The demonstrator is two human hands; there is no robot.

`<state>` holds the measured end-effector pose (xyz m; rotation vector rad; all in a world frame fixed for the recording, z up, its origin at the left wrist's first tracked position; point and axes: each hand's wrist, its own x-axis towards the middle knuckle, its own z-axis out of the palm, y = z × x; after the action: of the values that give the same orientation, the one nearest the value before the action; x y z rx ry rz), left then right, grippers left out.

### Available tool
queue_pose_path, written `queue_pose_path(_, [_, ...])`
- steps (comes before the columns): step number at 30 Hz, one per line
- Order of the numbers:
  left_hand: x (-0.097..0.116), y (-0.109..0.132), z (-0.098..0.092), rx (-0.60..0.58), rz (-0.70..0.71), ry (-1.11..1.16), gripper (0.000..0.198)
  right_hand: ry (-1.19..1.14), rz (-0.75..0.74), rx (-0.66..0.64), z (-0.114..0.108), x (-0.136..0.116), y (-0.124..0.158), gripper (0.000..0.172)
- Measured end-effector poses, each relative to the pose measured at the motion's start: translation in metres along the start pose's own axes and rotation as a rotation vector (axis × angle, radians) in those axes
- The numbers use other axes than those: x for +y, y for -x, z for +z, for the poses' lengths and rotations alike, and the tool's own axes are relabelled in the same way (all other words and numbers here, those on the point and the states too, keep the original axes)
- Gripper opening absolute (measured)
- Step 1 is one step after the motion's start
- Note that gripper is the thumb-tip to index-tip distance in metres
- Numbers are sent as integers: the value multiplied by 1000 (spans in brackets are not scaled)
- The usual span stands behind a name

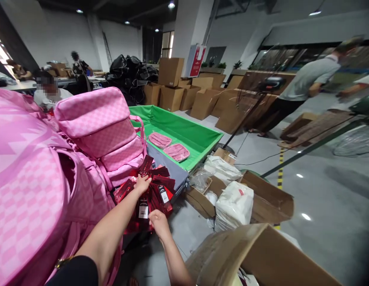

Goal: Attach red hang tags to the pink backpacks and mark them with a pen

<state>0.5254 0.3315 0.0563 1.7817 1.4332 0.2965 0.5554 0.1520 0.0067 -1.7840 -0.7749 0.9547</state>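
A bunch of red and black hang tags (163, 182) lies fanned out at the table's edge, a few of them showing white barcode labels. My left hand (141, 184) reaches into the top of the bunch, its fingers closed on some tags. Just right of the lowest barcode label is my right hand (159, 223), fingers curled; whatever is in them is hidden. Beside the tags stand stacked pink checkered bags (108, 135), and a large pink checkered backpack (29, 190) fills the left side.
Two pink pouches (176, 152) lie in a green bin (199, 137) beyond the table. Cardboard boxes (269, 198) and a white wrapped bundle (234, 202) stand on the floor to the right. A large open carton (279, 254) is close by. A person (309, 79) is at the right.
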Motion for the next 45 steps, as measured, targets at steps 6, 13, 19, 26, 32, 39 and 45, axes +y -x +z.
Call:
queue_pose_path(6, [-26,103,8,-13,116,253,43,-145,-60,74,-10,5,66,38])
queue_pose_path(13, [-112,246,-20,-112,114,503,27,-59,-124,-169,37,-15,153,28])
queue_pose_path(19, [-184,329,-96,-9,84,636,29,153,-373,-322,104,-18,228,29])
queue_pose_path(26, [-277,427,-157,236,9,654,30,176,-487,-479,165,-30,296,28])
queue_pose_path(32, [-371,465,-196,382,-276,580,33,444,-415,-611,209,-36,297,37])
queue_pose_path(39, [-409,466,-214,406,-303,422,28,777,-487,-671,251,-38,312,41])
queue_pose_path(45, [-405,458,-230,358,-214,389,29,993,-592,-417,272,-68,309,63])
